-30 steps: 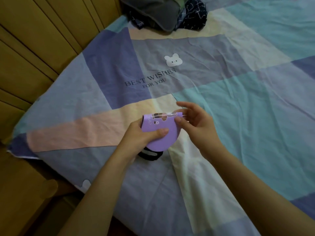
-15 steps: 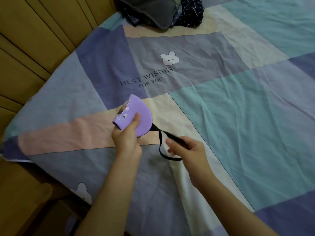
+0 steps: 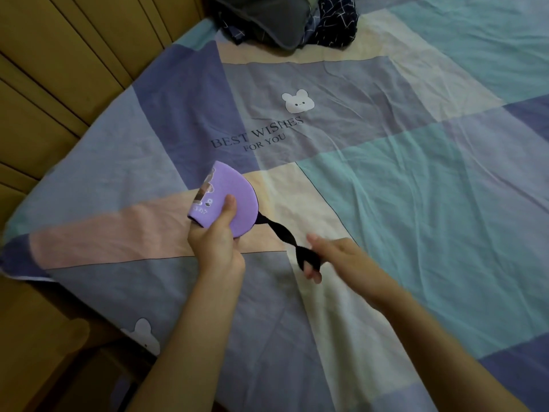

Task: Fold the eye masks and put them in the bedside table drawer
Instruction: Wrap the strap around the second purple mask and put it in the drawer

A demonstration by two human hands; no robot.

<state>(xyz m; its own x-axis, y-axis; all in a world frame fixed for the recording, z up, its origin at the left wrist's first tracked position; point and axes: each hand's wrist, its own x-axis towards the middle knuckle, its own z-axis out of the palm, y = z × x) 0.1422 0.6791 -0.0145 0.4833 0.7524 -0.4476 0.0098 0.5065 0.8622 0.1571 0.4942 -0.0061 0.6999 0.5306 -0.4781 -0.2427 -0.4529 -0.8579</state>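
One head-worn wide-angle view looks forward and down, close over the bed (image 3: 416, 203). Both forearms reach in from below.

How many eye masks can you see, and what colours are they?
Purple eye mask, folded in the left hand: 1
Grey eye mask on the pile at the top of the bed: 1
Total: 2

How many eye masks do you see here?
1 for sure: the purple eye mask, folded in the left hand. The dark pile at the bed's far edge may hide more.
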